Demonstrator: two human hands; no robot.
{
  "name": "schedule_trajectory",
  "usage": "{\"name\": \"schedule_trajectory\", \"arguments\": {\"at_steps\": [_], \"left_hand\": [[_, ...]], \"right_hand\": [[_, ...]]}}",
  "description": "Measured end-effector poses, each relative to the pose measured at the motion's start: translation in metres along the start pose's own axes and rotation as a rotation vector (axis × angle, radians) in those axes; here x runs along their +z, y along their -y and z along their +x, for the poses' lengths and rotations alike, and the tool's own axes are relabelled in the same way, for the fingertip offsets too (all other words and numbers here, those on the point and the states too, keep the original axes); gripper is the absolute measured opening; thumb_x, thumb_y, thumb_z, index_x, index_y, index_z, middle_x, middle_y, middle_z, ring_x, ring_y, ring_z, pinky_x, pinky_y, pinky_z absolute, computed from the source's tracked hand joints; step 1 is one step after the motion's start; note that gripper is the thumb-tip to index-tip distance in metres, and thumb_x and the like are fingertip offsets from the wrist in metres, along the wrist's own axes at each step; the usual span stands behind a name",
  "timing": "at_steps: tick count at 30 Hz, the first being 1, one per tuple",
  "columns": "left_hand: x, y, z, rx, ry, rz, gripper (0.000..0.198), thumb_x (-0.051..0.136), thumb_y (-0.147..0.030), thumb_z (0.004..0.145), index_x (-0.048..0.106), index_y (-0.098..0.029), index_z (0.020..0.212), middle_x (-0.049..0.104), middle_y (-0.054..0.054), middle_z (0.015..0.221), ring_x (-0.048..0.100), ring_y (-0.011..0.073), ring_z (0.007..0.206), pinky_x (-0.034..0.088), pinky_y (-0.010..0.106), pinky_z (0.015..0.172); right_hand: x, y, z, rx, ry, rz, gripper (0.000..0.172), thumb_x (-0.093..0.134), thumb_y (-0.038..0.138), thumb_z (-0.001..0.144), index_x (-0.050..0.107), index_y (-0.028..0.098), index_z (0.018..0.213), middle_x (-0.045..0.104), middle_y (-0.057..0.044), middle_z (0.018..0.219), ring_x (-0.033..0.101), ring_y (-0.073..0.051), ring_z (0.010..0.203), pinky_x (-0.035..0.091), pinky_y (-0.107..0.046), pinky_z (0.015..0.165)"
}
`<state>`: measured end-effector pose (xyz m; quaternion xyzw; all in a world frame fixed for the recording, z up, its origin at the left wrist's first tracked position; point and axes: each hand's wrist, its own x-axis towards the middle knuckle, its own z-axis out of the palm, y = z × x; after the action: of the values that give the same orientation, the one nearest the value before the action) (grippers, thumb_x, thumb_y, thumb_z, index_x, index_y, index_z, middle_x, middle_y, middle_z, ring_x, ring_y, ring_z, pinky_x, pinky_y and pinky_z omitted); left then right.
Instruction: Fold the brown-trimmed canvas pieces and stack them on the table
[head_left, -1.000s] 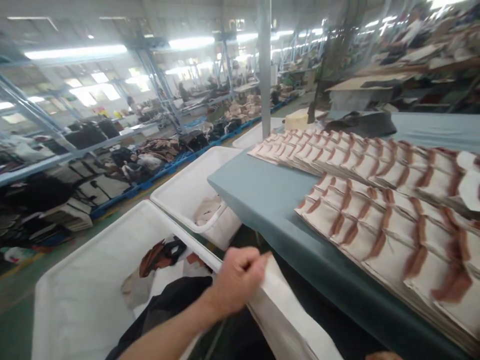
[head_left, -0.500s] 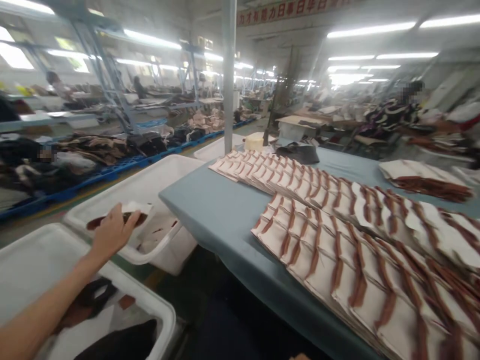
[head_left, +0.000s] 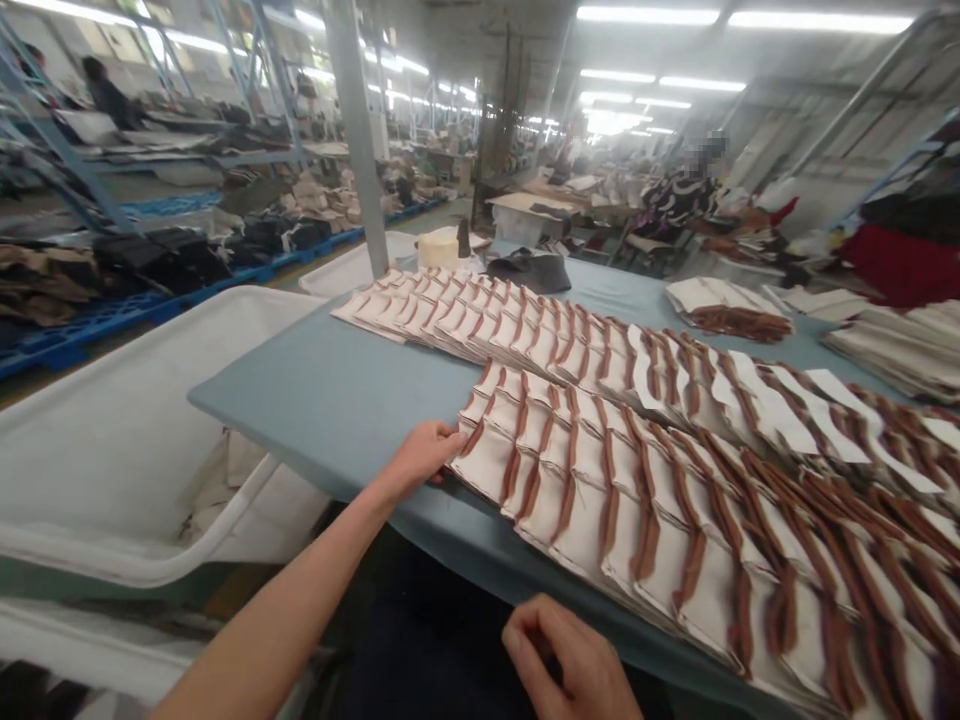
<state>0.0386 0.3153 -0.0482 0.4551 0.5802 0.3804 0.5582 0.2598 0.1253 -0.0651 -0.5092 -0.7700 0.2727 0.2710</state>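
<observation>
On the table's near side lies a long row of overlapping cream fabric pieces (head_left: 547, 485) with brown edges. My left hand (head_left: 426, 452) has hold of the left end of this row, thumb on top and the other fingers partly hidden beneath. Low in the view, my right hand (head_left: 570, 655) is curled near the table's front edge, apart from the row, and nothing shows in its fingers. Behind, a second overlapping row (head_left: 517, 325) of similar pieces runs alongside, with white strips (head_left: 780, 410) lying across its right part.
The blue-grey table (head_left: 300, 395) has a corner jutting left over a white bin (head_left: 135, 400) with pale scraps inside. Toward the back are a dark cloth (head_left: 529, 270), a yellowish roll (head_left: 437, 250) and stacked pieces (head_left: 727, 305). A metal post (head_left: 360, 150) rises behind. A person (head_left: 679, 195) sits farther off.
My left hand has moved right from above the bin, where it held a brown-and-white piece, to the near row's end. That piece is out of sight. My right hand has come into view.
</observation>
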Motion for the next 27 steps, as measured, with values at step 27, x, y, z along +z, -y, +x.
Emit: {"name": "schedule_trajectory", "arguments": {"at_steps": [27], "left_hand": [[-0.056,0.067,-0.089,0.027,-0.212,-0.318,0.039,0.060,-0.052,0.104,0.066,-0.014,0.098,0.065,-0.001,0.080,0.062,0.0121,0.064,0.055,0.025,0.059]], "right_hand": [[0.006,-0.044,0.092,0.007,-0.287,0.100,0.041,0.051,0.051,0.105,0.072,0.019,0.092,0.076,-0.005,0.082,0.073,-0.024,0.078,0.057,-0.031,0.075]]}}
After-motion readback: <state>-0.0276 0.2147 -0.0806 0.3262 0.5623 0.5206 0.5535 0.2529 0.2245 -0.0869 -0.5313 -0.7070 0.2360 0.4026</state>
